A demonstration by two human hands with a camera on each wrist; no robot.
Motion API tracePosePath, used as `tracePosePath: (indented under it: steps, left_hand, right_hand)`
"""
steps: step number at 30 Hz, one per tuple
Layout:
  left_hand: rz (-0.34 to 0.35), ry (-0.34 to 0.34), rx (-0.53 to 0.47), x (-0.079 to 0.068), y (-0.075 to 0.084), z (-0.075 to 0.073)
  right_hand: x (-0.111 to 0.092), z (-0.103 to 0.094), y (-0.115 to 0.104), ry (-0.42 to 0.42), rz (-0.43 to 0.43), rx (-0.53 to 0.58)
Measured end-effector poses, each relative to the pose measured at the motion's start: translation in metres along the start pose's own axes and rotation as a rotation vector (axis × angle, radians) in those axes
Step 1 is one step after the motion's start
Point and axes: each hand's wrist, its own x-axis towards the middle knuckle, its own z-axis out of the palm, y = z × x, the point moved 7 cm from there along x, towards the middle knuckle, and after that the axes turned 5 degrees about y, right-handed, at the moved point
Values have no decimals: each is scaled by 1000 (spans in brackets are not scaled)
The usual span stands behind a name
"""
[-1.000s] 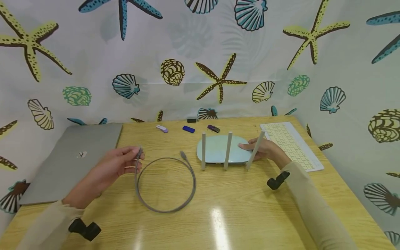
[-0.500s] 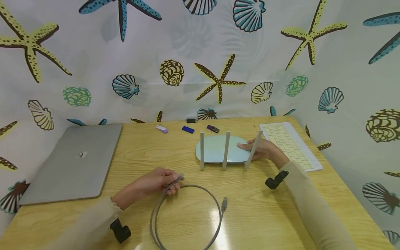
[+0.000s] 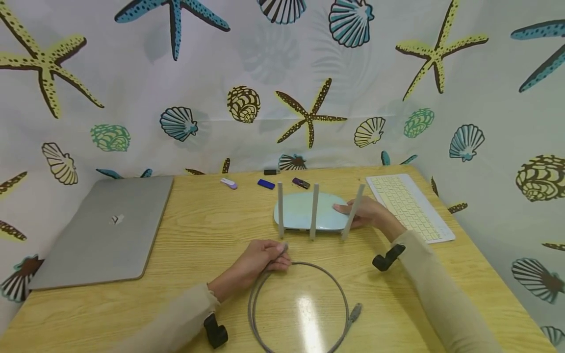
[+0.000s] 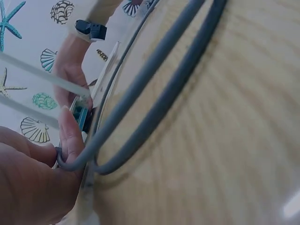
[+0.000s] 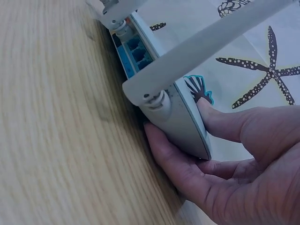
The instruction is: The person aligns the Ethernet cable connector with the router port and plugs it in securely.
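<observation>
L hand (image 3: 260, 260) pinches the grey cable (image 4: 140, 79) by one end; fingers cover most of that plug (image 3: 284, 246), so its shape's hard to tell. The loop's bottom is cut off in the head view, & can't tell how much touches the counter (image 3: 198, 211). Far plug (image 3: 355, 312) is R of the loop. Router (image 3: 300, 211) sits just beyond L hand; R hand (image 3: 371, 214) grips its R end, thumb on top. Antenna (image 5: 187, 56) hides some ports (image 5: 136, 49). Keyboard (image 3: 408, 206) is near the R edge, laptop (image 3: 106, 235) near the L; wood stretches between laptop & router.
</observation>
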Motion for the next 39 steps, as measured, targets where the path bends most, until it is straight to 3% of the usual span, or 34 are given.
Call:
tracePosePath:
  steps: [4, 16, 26, 39]
  left_hand:
    - [25, 35, -3, 0, -2, 10]
    - [58, 175, -78, 6, -5, 23]
    - [-15, 156, -117, 10, -8, 27]
    - [-31, 158, -111, 12, -7, 35]
  right_hand:
    - [-4, 3, -1, 23, 5, -38]
    - [-8, 8, 0, 32, -23, 8]
    - [-8, 9, -2, 38, -9, 14]
    - [-9, 6, -1, 40, -7, 17]
